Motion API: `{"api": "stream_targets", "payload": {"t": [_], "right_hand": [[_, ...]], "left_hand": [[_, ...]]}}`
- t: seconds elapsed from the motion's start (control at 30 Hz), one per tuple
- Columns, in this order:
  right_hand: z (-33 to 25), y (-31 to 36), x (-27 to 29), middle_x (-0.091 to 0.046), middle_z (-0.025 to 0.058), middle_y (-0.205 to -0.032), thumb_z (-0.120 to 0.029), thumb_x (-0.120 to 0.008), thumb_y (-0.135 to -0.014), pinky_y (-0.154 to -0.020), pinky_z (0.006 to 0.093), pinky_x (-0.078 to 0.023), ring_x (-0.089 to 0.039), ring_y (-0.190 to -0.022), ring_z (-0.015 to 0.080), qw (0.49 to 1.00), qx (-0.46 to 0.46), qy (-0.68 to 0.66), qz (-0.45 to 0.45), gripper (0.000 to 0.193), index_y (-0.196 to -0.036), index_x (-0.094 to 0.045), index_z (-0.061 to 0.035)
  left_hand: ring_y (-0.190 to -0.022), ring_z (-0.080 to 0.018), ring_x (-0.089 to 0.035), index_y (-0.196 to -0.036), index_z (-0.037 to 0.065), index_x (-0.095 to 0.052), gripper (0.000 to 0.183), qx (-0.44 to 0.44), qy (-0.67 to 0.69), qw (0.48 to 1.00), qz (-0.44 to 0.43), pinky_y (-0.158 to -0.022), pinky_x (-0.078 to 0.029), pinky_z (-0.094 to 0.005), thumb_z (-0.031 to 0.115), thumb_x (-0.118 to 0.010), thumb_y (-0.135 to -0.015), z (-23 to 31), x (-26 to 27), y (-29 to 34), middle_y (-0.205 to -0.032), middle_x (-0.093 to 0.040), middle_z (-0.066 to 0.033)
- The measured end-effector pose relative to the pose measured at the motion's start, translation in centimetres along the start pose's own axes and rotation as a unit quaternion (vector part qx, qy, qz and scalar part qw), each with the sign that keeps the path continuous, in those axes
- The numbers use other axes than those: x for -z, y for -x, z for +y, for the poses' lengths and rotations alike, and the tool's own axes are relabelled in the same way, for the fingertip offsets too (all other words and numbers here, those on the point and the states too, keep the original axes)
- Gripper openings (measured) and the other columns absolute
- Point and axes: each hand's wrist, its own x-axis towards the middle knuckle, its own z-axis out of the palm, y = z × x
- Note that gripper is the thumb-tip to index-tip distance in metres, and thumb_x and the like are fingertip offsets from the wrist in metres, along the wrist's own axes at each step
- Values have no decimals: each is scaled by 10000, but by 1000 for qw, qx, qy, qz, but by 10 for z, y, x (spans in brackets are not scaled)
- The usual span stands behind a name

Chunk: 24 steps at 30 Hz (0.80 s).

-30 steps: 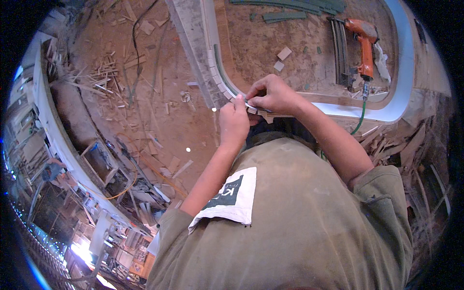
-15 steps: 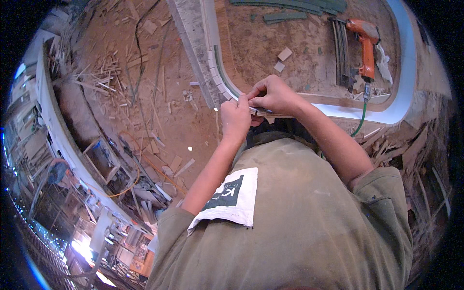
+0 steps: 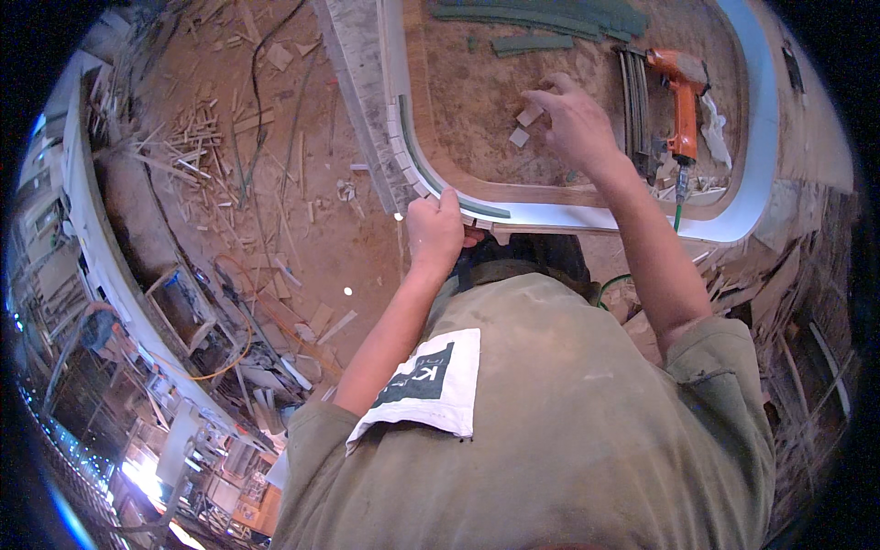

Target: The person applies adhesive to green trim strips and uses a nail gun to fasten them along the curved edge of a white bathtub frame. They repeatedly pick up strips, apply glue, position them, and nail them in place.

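Observation:
My left hand grips the rounded corner of a white-edged wooden frame, thumb on top and fingers underneath. A thin green strip follows the inside of that bend, and small pale blocks line its outer side. Over the board inside the frame, my right hand is open with fingers reaching out and nothing visible in it. Just beside its fingertips lie two small pale square pieces.
An orange nail gun lies on the board at the right, its green hose crossing the frame. Several green strips lie at the far side. Wood scraps litter the floor at left, and more offcuts lie at right.
My right hand has left the frame corner and moved up and right over the board, its fingers opening. The left hand stays on the corner, where the green strip now shows.

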Motion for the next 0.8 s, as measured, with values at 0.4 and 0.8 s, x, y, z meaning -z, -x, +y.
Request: {"api": "stream_targets", "payload": {"t": [0.4, 0.8], "right_hand": [[-79, -14, -1, -715, 35, -845, -64, -839, -771, -784, 283, -527, -632, -798, 106, 844, -62, -449, -288, 284, -1043, -776, -9], [-107, -19, 10, -730, 63, -851, -156, -835, -780, -762, 305, -544, -659, -784, 135, 874, -87, -378, -293, 323, -1053, -777, 6]], "left_hand": [[-529, -250, -711, -793, -131, -675, 406, -68, -94, 992, 47, -459, -583, -356, 180, -501, -988, 7, 1, 5, -640, -690, -169], [-543, -287, -718, -728, -98, -667, 405, -92, -131, 985, 62, -503, -574, -405, 182, -518, -980, -6, 4, -2, -569, -654, -172]]}}
